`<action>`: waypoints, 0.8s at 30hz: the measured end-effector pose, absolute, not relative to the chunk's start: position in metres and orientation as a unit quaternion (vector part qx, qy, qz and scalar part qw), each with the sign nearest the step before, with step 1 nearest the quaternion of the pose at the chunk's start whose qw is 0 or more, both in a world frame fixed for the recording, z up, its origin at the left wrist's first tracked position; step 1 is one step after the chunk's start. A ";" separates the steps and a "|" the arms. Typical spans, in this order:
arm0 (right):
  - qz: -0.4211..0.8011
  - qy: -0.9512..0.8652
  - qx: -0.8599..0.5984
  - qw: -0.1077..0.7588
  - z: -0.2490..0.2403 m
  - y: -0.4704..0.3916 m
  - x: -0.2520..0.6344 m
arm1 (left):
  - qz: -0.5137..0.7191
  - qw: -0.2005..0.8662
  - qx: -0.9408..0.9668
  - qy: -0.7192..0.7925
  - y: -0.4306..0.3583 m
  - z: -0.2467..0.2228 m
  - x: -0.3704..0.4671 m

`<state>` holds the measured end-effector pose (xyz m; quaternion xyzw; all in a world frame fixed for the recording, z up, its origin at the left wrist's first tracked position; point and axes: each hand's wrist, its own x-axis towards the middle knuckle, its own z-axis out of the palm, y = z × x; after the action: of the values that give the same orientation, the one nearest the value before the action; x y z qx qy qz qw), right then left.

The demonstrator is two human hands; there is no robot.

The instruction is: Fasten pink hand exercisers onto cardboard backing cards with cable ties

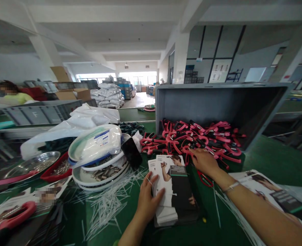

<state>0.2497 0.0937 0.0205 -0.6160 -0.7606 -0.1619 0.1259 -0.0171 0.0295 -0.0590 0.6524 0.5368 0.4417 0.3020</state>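
Note:
A stack of printed cards (183, 191) lies on the green table in front of me. My left hand (148, 198) rests at the left edge of the stack, thumb and fingers apart. Beyond the stack, my right hand (203, 160) reaches into the near edge of a pile of pink and black hand grips (173, 136); its fingertips are at a pink handle, and what they hold is hard to make out. The pile spills out of a grey crate (207, 102) tipped on its side. White plastic ties (110, 201) are scattered left of the cards.
Stacked plates with metal springs (103, 173) and a plastic bag stand left of centre, a black phone (131, 153) leaning there. A red tray (58, 169) and steel dish (35, 164) are farther left. More cards (276, 194) lie right. A person (12, 92) is at the far left.

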 end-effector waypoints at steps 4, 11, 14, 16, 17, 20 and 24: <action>-0.150 -0.818 -0.552 0.064 0.011 0.128 0.251 | 0.441 0.298 0.643 0.551 0.029 -0.069 -0.013; -0.156 -0.823 -0.543 0.062 0.025 0.138 0.279 | 0.447 0.382 0.628 0.509 0.028 -0.071 -0.020; -0.173 -0.784 -0.567 0.182 0.045 0.133 0.301 | 0.452 0.375 0.637 0.498 0.029 -0.070 -0.018; -0.174 -0.729 -0.566 0.343 0.057 0.125 0.297 | 0.449 0.351 0.655 0.495 0.027 -0.069 -0.015; -0.164 -0.694 -0.560 0.422 0.061 0.121 0.288 | 0.444 0.337 0.666 0.495 0.027 -0.068 -0.014; -0.094 -0.629 -0.547 0.545 0.070 0.109 0.246 | 0.424 0.308 0.693 0.496 0.023 -0.067 -0.012; -0.027 -0.669 -0.510 0.539 0.067 0.098 0.196 | 0.420 0.311 0.697 0.491 0.021 -0.063 -0.012</action>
<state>0.1955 0.0975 0.0671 -0.5101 -0.6695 -0.0267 0.5393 -0.0123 0.0206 -0.0628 0.6967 0.4914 0.4197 0.3115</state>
